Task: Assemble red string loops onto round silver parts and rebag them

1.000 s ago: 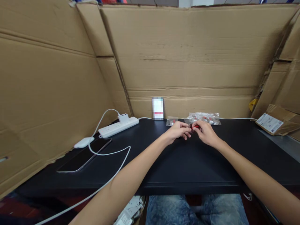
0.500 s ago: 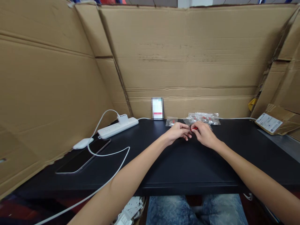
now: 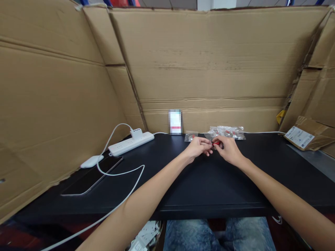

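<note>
At the far left, creased brown cardboard sheets (image 3: 52, 104) lean as a wall beside a matte black desk (image 3: 209, 188). On the desk's left end lies a flat, glossy dark phone (image 3: 91, 176), with a smooth white oval charger (image 3: 88, 161) touching its far corner. A thin white cable (image 3: 117, 172) loops across the desktop and drops off the near edge. Behind it sits a long white plastic power strip (image 3: 131, 142) with a boxy white plug (image 3: 136, 132) standing on it. Further right, a small upright card (image 3: 175, 121) leans against the corrugated back panel (image 3: 209, 62). Just right of the card, a small clear crinkled plastic bag (image 3: 191, 137) lies at the desk's rear edge. The left hand (image 3: 197, 147) is curled, fingertips pinched together, meeting the right hand (image 3: 228, 150) near the middle back of the desk; between them both hands pinch a tiny red part (image 3: 216, 143), too small to make out its shape. Just behind the right hand lies a wrinkled transparent pouch of small red and silver pieces (image 3: 227, 132). At the far right, a folded cardboard flap bearing a white printed label (image 3: 298, 137) rests beside a grey surface (image 3: 314, 164).
</note>
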